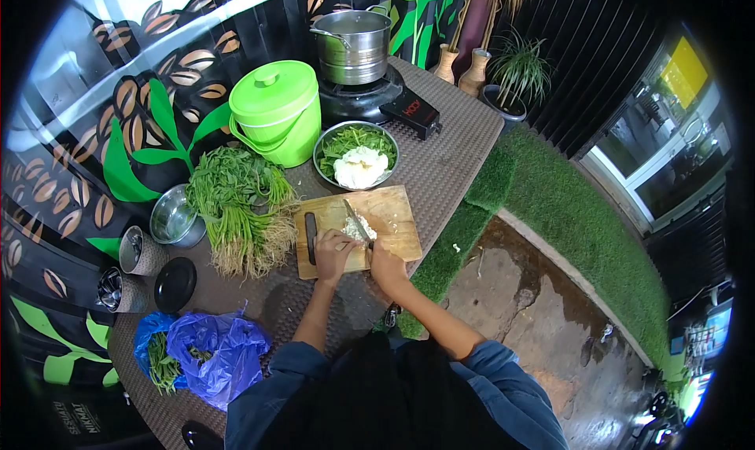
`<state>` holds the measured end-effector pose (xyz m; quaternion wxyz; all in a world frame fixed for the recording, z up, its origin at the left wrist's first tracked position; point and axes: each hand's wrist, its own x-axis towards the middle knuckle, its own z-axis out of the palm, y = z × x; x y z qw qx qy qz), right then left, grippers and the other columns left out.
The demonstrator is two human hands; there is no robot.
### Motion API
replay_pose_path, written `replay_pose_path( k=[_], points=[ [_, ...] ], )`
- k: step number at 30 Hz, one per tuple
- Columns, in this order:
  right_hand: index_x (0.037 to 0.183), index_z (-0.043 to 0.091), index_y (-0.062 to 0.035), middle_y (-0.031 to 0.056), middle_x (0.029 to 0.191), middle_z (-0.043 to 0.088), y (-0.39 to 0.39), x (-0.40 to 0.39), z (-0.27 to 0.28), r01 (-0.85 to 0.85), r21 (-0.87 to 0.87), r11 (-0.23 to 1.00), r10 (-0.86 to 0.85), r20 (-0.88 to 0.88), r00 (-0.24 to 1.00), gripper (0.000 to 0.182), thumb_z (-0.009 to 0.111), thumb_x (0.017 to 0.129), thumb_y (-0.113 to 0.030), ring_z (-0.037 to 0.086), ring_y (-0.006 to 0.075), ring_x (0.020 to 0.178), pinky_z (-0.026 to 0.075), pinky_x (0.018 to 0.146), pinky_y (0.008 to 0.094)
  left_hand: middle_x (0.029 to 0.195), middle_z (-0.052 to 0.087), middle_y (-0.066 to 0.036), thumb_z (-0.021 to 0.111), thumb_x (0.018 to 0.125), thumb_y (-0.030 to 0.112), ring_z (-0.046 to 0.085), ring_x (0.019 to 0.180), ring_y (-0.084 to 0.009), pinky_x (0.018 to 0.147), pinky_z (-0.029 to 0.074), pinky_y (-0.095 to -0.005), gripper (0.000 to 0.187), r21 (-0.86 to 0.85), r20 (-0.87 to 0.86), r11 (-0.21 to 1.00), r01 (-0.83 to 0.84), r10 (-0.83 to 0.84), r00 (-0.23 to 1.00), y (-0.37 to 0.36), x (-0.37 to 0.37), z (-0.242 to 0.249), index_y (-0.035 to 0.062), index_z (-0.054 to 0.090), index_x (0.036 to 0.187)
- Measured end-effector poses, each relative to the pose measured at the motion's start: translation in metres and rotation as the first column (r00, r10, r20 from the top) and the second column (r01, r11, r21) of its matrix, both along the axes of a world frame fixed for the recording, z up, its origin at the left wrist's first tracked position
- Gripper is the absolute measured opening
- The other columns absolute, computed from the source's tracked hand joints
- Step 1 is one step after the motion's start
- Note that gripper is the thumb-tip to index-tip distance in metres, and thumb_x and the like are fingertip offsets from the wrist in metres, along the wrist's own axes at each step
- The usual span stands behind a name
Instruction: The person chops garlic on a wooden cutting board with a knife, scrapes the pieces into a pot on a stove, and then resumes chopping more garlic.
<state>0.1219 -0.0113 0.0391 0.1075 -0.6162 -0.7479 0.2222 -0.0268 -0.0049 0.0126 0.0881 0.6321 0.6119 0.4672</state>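
Observation:
On the wooden cutting board [401, 214] lies a small heap of finely chopped white pieces [360, 227]. My right hand [388, 266] is closed around the handle of a knife [355, 218], its blade slanting away across the heap. Bent and drawn together, the fingers of my left hand [334, 253] rest at the heap's near edge beside the blade; what they pinch I cannot tell. A long dark strip [310, 238] runs along the board's left side. Just beyond the board sits a metal bowl [318, 165] with cut greens [354, 141] and a white mass [361, 168].
Left of the board lies a big bunch of rooted greens [240, 202], near a metal bowl [177, 228]. A lidded green bucket [275, 112] and a pot [354, 49] on a stove [354, 96] stand behind. Blue plastic bags [220, 356] are at the near left.

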Motion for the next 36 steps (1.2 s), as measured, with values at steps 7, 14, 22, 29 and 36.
replay_pose_path(
  k=[7,14,22,29,36],
  points=[
    [0.098,0.045,0.0009,0.022,0.073,0.065,-0.008,-0.005,-0.006,0.021,0.078,0.997,-0.026,0.074,0.997,0.029,0.044,0.095,-0.028,0.066,0.0389,0.067,0.055,0.06,0.0452,0.076,0.062,-0.001,0.076,0.067,0.016,0.054,0.082,-0.0224,0.077,0.042,-0.0371,0.008,0.094,-0.138,0.995,0.038,-0.025,0.99,-0.001,0.003,0.0,0.0105,0.073,0.071],
    [0.096,0.045,0.0005,0.0214,0.072,0.066,-0.004,0.001,0.004,-0.023,0.126,0.992,0.021,0.023,1.0,0.022,0.048,0.09,-0.021,0.068,0.0341,0.065,0.055,0.057,0.0423,0.079,0.063,-0.002,0.076,0.067,0.013,0.055,0.085,-0.0211,0.081,0.041,-0.0346,0.01,0.024,-0.066,0.997,0.075,-0.073,0.995,-0.003,0.0,-0.004,0.0101,0.074,0.076],
    [0.099,0.047,0.0018,0.0243,0.078,0.065,-0.007,-0.004,-0.008,-0.008,0.025,1.0,0.009,-0.017,1.0,0.03,0.044,0.095,-0.028,0.066,0.039,0.072,0.054,0.064,0.0468,0.082,0.064,-0.006,0.075,0.071,0.007,0.06,0.083,-0.0227,0.075,0.047,-0.0341,0.011,0.034,0.036,0.995,0.091,-0.092,0.995,-0.004,0.004,0.002,0.0063,0.073,0.082],
    [0.103,0.048,0.0045,0.0298,0.086,0.062,0.026,0.051,0.021,-0.143,-0.04,0.989,0.131,-0.223,0.966,0.037,0.043,0.095,-0.031,0.061,0.045,0.086,0.047,0.075,0.0521,0.094,0.067,-0.01,0.07,0.074,0.0,0.063,0.087,-0.0252,0.075,0.051,-0.0323,0.021,0.127,0.1,0.978,0.167,-0.18,0.979,-0.006,0.006,0.005,0.0029,0.07,0.095],
    [0.103,0.045,0.0031,0.0311,0.082,0.061,0.005,0.052,0.017,0.017,0.032,0.999,-0.013,-0.106,0.994,0.035,0.041,0.096,-0.031,0.06,0.0478,0.079,0.047,0.072,0.0558,0.093,0.066,-0.013,0.064,0.078,-0.001,0.06,0.094,-0.0291,0.086,0.046,-0.0358,0.021,-0.024,0.172,0.998,-0.054,0.057,0.983,0.006,0.006,0.008,0.0021,0.07,0.097]
  ],
)
